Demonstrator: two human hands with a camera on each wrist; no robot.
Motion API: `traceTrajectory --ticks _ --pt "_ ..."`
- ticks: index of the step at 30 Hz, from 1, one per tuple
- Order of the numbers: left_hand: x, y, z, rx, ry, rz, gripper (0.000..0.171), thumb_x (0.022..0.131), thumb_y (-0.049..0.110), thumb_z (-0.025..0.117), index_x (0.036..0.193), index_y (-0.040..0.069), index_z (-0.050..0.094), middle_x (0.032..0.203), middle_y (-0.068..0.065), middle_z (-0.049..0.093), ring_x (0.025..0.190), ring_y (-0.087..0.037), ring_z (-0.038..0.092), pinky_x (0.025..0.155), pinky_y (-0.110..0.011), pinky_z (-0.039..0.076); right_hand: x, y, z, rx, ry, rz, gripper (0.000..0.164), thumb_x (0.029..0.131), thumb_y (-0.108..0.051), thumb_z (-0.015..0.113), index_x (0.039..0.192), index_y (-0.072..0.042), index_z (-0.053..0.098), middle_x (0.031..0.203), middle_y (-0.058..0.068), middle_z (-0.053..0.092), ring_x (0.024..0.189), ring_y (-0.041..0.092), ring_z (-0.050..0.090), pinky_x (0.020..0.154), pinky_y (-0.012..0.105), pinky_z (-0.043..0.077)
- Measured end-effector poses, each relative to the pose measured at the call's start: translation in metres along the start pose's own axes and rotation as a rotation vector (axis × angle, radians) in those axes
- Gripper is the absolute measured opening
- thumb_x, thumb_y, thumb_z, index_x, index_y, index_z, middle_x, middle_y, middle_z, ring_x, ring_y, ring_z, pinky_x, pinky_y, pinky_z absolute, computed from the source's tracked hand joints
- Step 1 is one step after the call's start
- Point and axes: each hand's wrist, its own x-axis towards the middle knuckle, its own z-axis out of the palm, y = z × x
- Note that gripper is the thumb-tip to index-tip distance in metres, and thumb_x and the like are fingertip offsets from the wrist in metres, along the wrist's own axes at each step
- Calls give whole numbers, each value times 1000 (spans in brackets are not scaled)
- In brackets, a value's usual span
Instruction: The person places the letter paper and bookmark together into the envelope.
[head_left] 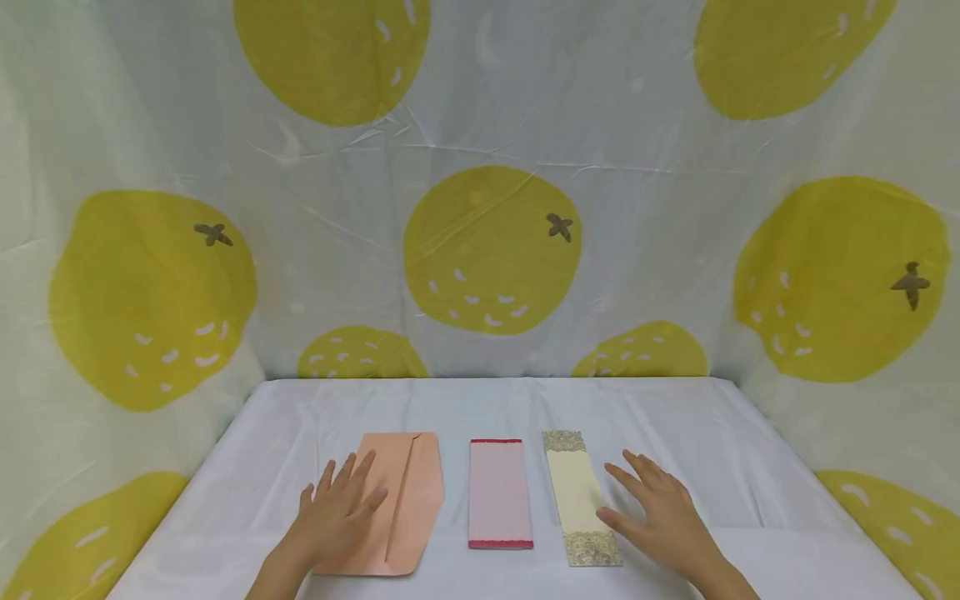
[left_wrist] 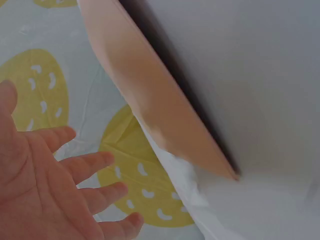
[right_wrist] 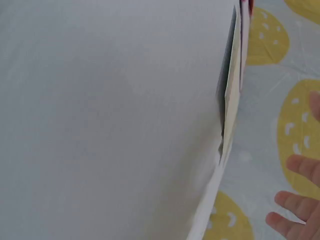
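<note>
A peach-coloured paper envelope (head_left: 420,508) with a long flap seam lies at the left of the white table. My left hand (head_left: 330,517) hovers over its left side, fingers spread and holding nothing; in the left wrist view the palm stands apart from the envelope (left_wrist: 145,95). In the middle lies a pale pink paper strip (head_left: 499,492) with red ends. To its right is a cream paper strip (head_left: 581,492) with lacy grey-gold patterned ends, slightly turned. Beside that strip's right edge my right hand (head_left: 660,517) is spread, also holding nothing; the right wrist view shows its fingertips (right_wrist: 295,162).
A white cloth covers the table (head_left: 750,467). Around its back and sides hangs a pale curtain (head_left: 645,250) printed with large yellow fruit. The table's back edge meets the curtain just beyond the papers.
</note>
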Motion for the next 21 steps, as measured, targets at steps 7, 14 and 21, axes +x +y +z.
traceTrajectory --ticks 7,14,21 --pt "2 10 10 -64 29 77 64 101 47 46 149 6 39 150 -24 37 137 -55 23 98 -76 19 13 -22 19 135 -93 43 45 88 -39 71 123 -10 67 133 13 58 124 38 50 91 65 39" --pt "-1 13 14 -85 14 83 60 102 43 48 147 4 43 147 -25 40 135 -55 27 99 -73 23 23 -46 37 349 -176 137 41 89 -38 70 120 -12 68 129 6 60 125 32 50 99 56 40" --pt "0 16 16 -113 27 85 65 99 45 52 144 -2 44 146 -27 40 136 -51 29 106 -65 23 32 -66 49 399 -157 73 39 90 -38 70 117 -10 69 123 -1 63 119 27 55 97 53 43"
